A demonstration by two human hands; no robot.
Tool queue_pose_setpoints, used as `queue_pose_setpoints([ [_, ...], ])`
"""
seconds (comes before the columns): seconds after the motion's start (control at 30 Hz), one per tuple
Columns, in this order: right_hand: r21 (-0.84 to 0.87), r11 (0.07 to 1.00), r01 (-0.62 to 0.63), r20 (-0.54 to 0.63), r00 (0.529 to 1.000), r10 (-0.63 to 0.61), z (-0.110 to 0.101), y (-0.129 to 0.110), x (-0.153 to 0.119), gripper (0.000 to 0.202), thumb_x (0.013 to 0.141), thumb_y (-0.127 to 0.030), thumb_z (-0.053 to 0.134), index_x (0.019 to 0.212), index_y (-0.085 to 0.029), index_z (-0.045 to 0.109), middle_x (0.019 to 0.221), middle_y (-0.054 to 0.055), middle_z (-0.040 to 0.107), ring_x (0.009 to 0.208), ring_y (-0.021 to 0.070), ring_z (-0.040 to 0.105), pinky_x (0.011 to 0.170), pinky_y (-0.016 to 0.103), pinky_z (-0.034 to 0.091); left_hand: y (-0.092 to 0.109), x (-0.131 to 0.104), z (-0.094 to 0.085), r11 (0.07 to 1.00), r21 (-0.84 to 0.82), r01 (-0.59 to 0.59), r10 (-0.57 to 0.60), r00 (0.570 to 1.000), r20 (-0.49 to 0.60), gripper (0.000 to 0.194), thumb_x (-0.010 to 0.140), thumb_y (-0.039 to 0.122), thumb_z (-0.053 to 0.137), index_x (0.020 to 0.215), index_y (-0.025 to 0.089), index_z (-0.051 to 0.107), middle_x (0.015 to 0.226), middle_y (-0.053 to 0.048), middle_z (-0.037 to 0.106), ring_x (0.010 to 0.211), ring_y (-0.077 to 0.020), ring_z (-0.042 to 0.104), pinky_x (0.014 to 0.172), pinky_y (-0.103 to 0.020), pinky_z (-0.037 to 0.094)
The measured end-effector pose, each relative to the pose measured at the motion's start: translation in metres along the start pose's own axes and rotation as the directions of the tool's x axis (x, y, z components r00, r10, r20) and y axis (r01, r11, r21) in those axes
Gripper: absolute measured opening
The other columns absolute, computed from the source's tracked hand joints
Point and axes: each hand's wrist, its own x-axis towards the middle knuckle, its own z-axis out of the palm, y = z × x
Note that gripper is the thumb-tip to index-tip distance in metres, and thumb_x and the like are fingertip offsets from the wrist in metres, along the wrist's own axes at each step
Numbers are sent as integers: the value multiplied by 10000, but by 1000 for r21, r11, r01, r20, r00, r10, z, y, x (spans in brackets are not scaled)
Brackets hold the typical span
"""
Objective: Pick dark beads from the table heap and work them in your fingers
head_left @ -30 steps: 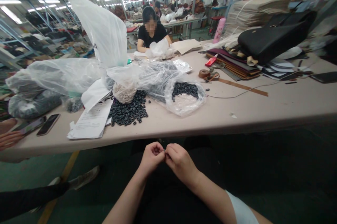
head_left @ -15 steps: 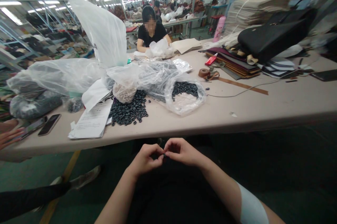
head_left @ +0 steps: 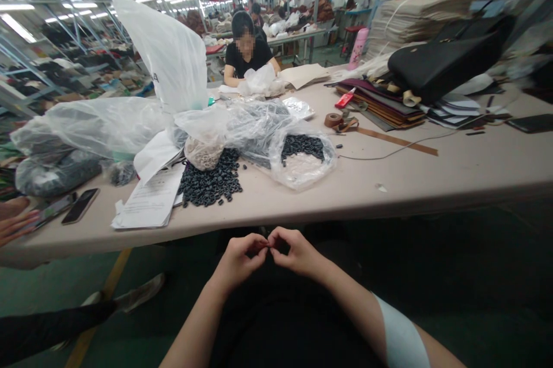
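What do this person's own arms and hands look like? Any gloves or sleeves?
No gloves: the left hand and the right hand are bare, and so are both forearms. No rings, watch or bracelets show. Only the right arm shows clothing, a short white sleeve ending above the elbow. The left arm's upper part is out of view.

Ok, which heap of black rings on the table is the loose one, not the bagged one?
Start at the long table and find the sheets of paper near its front edge. The loose heap of black rings lies just right of them, bare on the tabletop. The other black rings, farther right, sit inside a clear plastic bag.
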Motion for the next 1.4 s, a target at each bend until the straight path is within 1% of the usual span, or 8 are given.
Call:
queue_pose_setpoints([
  [0.1,203,979,-6,-109,994,29,11,6,-2,181,838,-194,671,853,-214,492,833,-9,593,752,155,574,726,280,489,-2,-2,1,978,-190,82,-87,996,-18,180,894,286,730,1019,177,798,957,-118,806,858,-242,776,819,-320,598],
  [0.23,590,807,-14,-121,987,106,22,9,-3,421,882,-339,753,849,-243,344,844,-26,550,737,136,553,718,268,476,-3,-3,1,907,-409,105,-123,992,-19,203,825,288,823,981,158,832,953,-126,800,857,-229,758,802,-309,594],
  [0.43,711,699,-75,-55,985,163,25,11,-5,506,864,-383,829,838,-235,345,837,-28,578,721,122,522,707,248,424,-7,1,5,846,-522,107,-123,992,3,190,766,272,885,905,150,842,814,-78,768,754,-169,705,727,-264,553],
  [0.57,628,774,-78,-84,982,167,25,14,-6,436,864,-338,777,811,-232,357,828,-17,579,736,140,521,719,269,426,-11,4,9,829,-527,187,-199,979,34,268,728,290,914,944,150,841,852,-83,783,781,-182,709,770,-291,557],
  [0.73,194,981,-19,-247,967,67,26,12,-6,333,820,-189,643,758,-239,319,782,-12,565,713,156,510,698,291,407,-14,3,16,885,-444,143,-187,981,-58,209,756,311,887,851,137,822,814,-61,739,763,-159,674,725,-253,519],
  [0.9,-109,990,86,-384,915,-122,20,9,-1,276,829,-155,546,740,-239,299,773,1,536,712,166,522,672,295,394,-12,3,19,942,-329,65,-94,993,-72,180,817,312,832,826,135,802,811,-55,712,751,-144,658,696,-236,510],
  [1.1,-64,997,41,-267,962,-57,10,2,-2,209,854,-178,598,807,-230,401,794,-17,590,634,133,483,634,273,384,-2,14,-1,977,-212,30,-53,993,-103,211,886,323,765,1009,151,770,970,-93,772,893,-197,729,824,-293,587],
  [1.4,-76,996,37,-200,978,-52,8,-4,-4,180,833,-170,571,824,-234,403,813,-17,570,729,155,555,708,277,438,14,14,-8,984,124,-129,123,991,57,123,923,226,710,987,206,813,947,-60,800,841,-180,747,786,-270,580],
])
